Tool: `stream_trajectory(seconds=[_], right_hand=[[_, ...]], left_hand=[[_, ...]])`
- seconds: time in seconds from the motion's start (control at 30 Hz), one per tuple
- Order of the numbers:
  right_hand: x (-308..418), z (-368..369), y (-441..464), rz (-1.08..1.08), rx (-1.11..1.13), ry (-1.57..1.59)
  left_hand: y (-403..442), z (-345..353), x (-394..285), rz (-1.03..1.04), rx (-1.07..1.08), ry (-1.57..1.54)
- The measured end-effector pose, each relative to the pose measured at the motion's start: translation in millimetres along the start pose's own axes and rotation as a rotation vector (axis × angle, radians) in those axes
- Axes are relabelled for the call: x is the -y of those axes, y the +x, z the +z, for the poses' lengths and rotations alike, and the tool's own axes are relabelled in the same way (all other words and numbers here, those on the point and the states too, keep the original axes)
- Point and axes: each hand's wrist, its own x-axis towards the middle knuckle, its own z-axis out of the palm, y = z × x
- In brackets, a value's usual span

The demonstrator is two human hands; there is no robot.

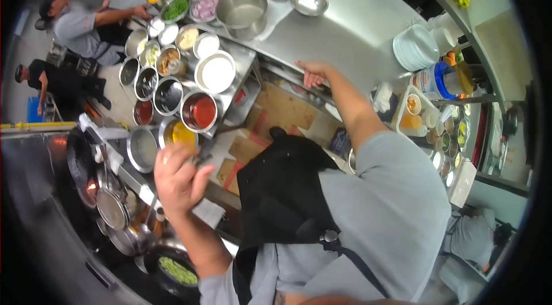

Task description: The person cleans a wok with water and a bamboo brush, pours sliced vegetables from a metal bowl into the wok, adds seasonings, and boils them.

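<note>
My left hand point(177, 177) is raised at the left, over the edge of the stove side, with its fingers loosely bent and thumb apart. It holds nothing that I can see, and it partly covers a pot of yellow liquid point(179, 132). Beside that pot stand a steel pot point(142, 150) and a pot of red sauce point(201, 112). My right hand point(314, 74) is stretched forward near the front edge of the steel counter point(351, 35). Its index finger points out, the other fingers are half bent, and nothing shows in it.
Several steel bowls point(241, 12) stand at the back, near chopped onion point(206, 7) and greens point(175, 9). Plates point(415, 47) are stacked at the right. Pans point(113, 208) and a wok with green food point(177, 270) sit on the stove. Co-workers point(83, 29) stand at the left.
</note>
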Motion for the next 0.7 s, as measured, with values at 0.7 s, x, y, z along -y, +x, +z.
stream_trajectory(seconds=[0.7], right_hand=[[-2.6, 10.2, 1.0, -0.083, -0.087, -0.056]], left_hand=[[170.7, -4.0, -174.0, 0.552, 0.107, 0.111]])
